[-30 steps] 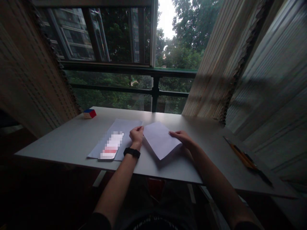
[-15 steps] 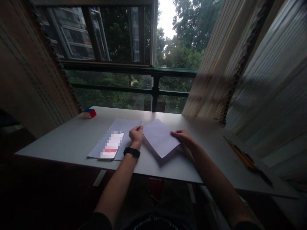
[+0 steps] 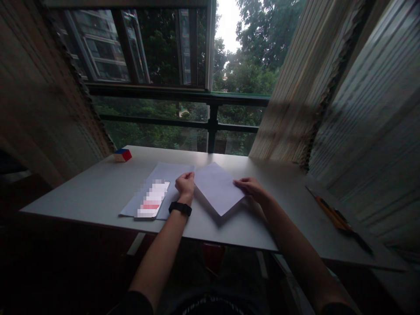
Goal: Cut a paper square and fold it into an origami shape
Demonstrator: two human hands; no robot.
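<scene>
Plainly, from my remote seat, I see a white sheet of paper (image 3: 219, 190) turned cornerwise over the white table (image 3: 78, 192), its near corner apparently raised above a shadow. My left hand (image 3: 185, 183) is pinched at its left corner; my right hand (image 3: 252, 187) grips the right-hand edge, thumb on top. For a good hold, I'd judge, light pinches and even tension suit best, avoiding creases, with the left knuckles clear of the second sheet (image 3: 175, 169) beside it.
</scene>
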